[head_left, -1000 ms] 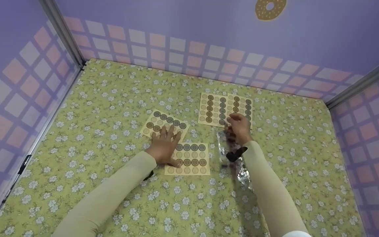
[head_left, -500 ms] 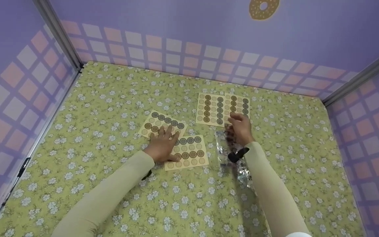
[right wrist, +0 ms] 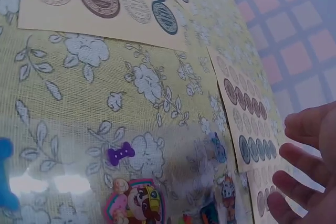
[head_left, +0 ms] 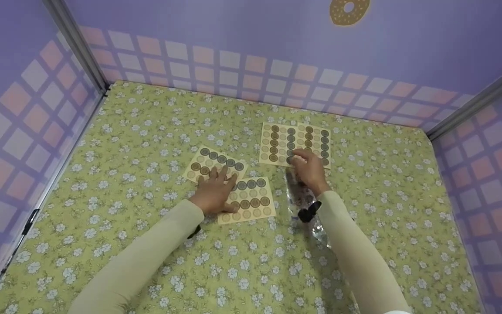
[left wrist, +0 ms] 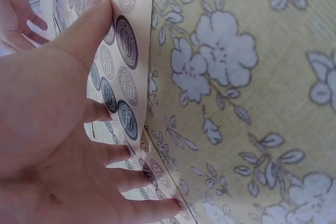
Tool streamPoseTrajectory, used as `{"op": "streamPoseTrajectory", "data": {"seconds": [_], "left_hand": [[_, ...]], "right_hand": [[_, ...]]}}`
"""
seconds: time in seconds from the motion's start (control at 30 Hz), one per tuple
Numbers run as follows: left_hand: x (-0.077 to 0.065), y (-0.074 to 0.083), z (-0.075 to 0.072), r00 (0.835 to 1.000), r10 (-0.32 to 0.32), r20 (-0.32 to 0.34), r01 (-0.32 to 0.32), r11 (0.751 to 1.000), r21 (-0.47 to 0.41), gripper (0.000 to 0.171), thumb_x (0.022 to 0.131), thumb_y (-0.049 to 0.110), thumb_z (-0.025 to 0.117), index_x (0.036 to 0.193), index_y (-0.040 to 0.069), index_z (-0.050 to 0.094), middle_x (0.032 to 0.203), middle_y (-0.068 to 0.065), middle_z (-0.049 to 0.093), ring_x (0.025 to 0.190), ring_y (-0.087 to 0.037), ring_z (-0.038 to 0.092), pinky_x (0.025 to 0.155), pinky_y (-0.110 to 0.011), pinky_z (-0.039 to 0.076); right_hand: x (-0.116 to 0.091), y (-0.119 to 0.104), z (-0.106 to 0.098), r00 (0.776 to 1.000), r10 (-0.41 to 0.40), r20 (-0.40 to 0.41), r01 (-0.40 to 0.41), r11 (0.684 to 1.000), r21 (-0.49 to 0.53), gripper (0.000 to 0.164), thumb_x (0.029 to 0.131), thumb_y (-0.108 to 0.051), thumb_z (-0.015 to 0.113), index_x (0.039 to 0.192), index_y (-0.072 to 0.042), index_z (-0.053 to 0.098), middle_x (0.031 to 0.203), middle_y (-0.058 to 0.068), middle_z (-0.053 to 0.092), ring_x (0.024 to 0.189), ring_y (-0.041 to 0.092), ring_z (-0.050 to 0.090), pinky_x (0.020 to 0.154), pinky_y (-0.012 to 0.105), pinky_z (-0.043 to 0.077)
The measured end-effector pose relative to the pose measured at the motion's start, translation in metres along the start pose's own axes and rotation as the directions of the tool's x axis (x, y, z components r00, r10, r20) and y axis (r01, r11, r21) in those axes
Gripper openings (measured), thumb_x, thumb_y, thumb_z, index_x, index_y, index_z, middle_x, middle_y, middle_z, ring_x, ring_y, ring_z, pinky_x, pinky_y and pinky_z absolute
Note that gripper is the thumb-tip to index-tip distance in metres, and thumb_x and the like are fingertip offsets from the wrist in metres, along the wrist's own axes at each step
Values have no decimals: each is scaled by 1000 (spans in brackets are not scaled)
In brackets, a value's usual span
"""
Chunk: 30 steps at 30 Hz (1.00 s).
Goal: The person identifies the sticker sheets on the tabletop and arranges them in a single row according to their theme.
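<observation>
My left hand (head_left: 214,192) lies with spread fingers across two cream sheets of round stickers. Its fingertips touch the tilted sheet (head_left: 205,159); in the left wrist view its thumb (left wrist: 97,17) presses on the nearer sheet (head_left: 255,213). My right hand (head_left: 310,171) is held over the near edge of two more sticker sheets (head_left: 273,141) at the back. In the right wrist view its fingers (right wrist: 302,163) are loosely bent and apart, with nothing between them. Beneath that wrist lies clear, shiny plastic with cartoon puppy stickers (right wrist: 137,203), partly hidden by the arm.
A yellow flowered cloth (head_left: 146,270) covers the table. Purple walls with pink and white squares (head_left: 229,78) stand at the back and both sides. A dark cord (head_left: 31,220) runs along the left edge.
The nearer left sheet has shifted slightly away from me and turned a little under my left hand. My right hand has moved left over the back sheets.
</observation>
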<state>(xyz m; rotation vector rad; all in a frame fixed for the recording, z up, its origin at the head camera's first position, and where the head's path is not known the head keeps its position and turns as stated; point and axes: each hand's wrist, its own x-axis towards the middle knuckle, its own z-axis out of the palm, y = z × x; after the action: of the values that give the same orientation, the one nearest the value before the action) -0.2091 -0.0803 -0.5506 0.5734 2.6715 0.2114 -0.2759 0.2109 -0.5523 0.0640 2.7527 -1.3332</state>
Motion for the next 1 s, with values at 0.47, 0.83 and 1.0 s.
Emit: {"op": "streamPoseTrajectory", "data": {"seconds": [0.47,0.83,1.0], "left_hand": [[-3,-1,-3,999,-16,39,17,1000,-27,99,83,59,66,157,17,15,163,-19,1,147,-48,3,109,-73,19],[-1,1,-3,999,-11,35,12,999,-32,101,82,59,67,157,16,13,162,-20,0,147,-48,2,109,-73,20],[-1,1,-2,999,-5,33,6,1000,-11,102,82,60,66,157,15,14,162,-20,-1,147,-49,3,108,-73,22]], "right_hand": [[4,-8,23,959,-121,256,243,814,-528,40,103,-36,44,136,-16,54,147,10,46,144,42,28,116,64,16],[14,-6,23,961,-54,272,196,827,-527,50,102,-41,42,146,-16,44,157,10,32,148,41,17,117,62,12],[19,-7,24,963,-45,266,190,815,-548,51,102,-43,41,146,-16,43,157,9,32,147,39,21,115,64,16]]}}
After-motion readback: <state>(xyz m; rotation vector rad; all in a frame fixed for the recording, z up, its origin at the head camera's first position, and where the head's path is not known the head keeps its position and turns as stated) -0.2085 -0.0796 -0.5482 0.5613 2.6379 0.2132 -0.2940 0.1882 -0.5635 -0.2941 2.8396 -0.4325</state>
